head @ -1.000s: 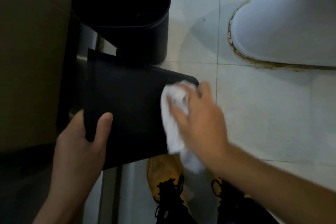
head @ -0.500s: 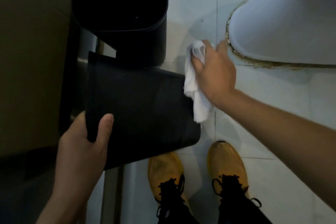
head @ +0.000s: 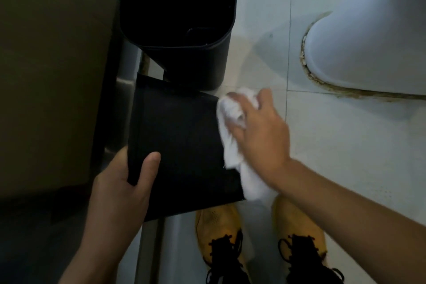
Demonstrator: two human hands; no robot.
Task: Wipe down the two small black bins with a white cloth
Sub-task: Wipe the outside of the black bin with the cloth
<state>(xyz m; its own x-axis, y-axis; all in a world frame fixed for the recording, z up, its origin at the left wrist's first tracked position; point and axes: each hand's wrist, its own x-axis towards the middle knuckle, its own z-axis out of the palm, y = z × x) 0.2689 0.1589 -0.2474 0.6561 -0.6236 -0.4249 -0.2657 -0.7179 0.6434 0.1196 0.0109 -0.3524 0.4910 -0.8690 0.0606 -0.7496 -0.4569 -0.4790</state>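
I hold a small black bin (head: 184, 143) tipped on its side in front of me. My left hand (head: 124, 187) grips its rim at the lower left, thumb on the outer wall. My right hand (head: 260, 136) holds a crumpled white cloth (head: 230, 127) and presses it against the bin's right end. A tail of the cloth hangs down past the bin's lower right corner. A second black bin (head: 182, 30) stands upright on the floor just beyond, its open mouth facing up.
A white toilet base (head: 368, 48) with a stained seal sits on the tiled floor (head: 345, 145) at the right. A brown wall or cabinet (head: 50, 53) fills the left. My yellow shoes (head: 299, 233) stand below the held bin.
My right hand with the cloth swung up and off the bin's right end, then came back down onto that end. My left hand's grip on the rim has stayed the same.
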